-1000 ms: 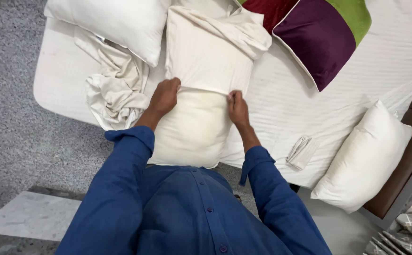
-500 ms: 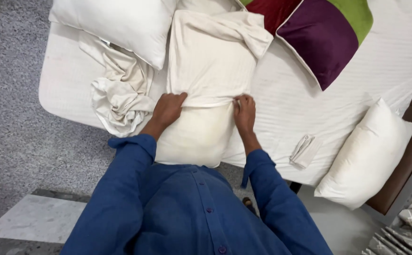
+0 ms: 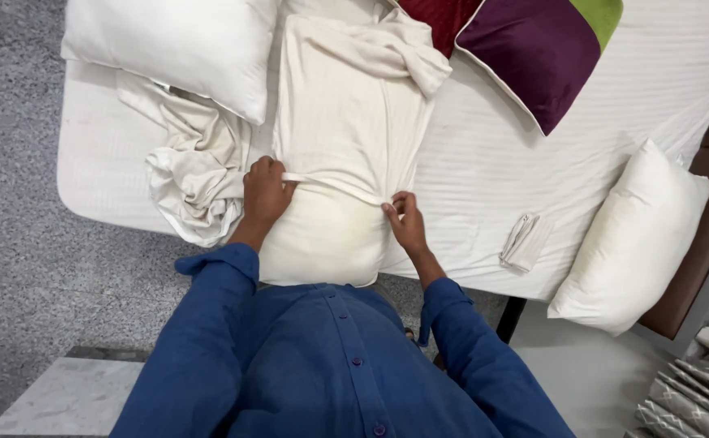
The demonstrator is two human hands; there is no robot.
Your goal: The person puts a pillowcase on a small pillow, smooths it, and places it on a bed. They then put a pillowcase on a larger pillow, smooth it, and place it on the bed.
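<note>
Cream pillowcase point(image 3: 346, 122) hem pinched by left hand point(image 3: 263, 193) and right hand point(image 3: 405, 221), both clamped, pillow point(image 3: 322, 239) half-covered

A single camera on the person's head looks steeply down past a blue-shirted chest onto the bed point(image 3: 614, 122), close enough that the sleeves fill the lower frame. It faces across the mattress; grey floor point(image 3: 13, 243) runs along the left edge and a white pillow point(image 3: 630, 243) leans at the right.
</note>
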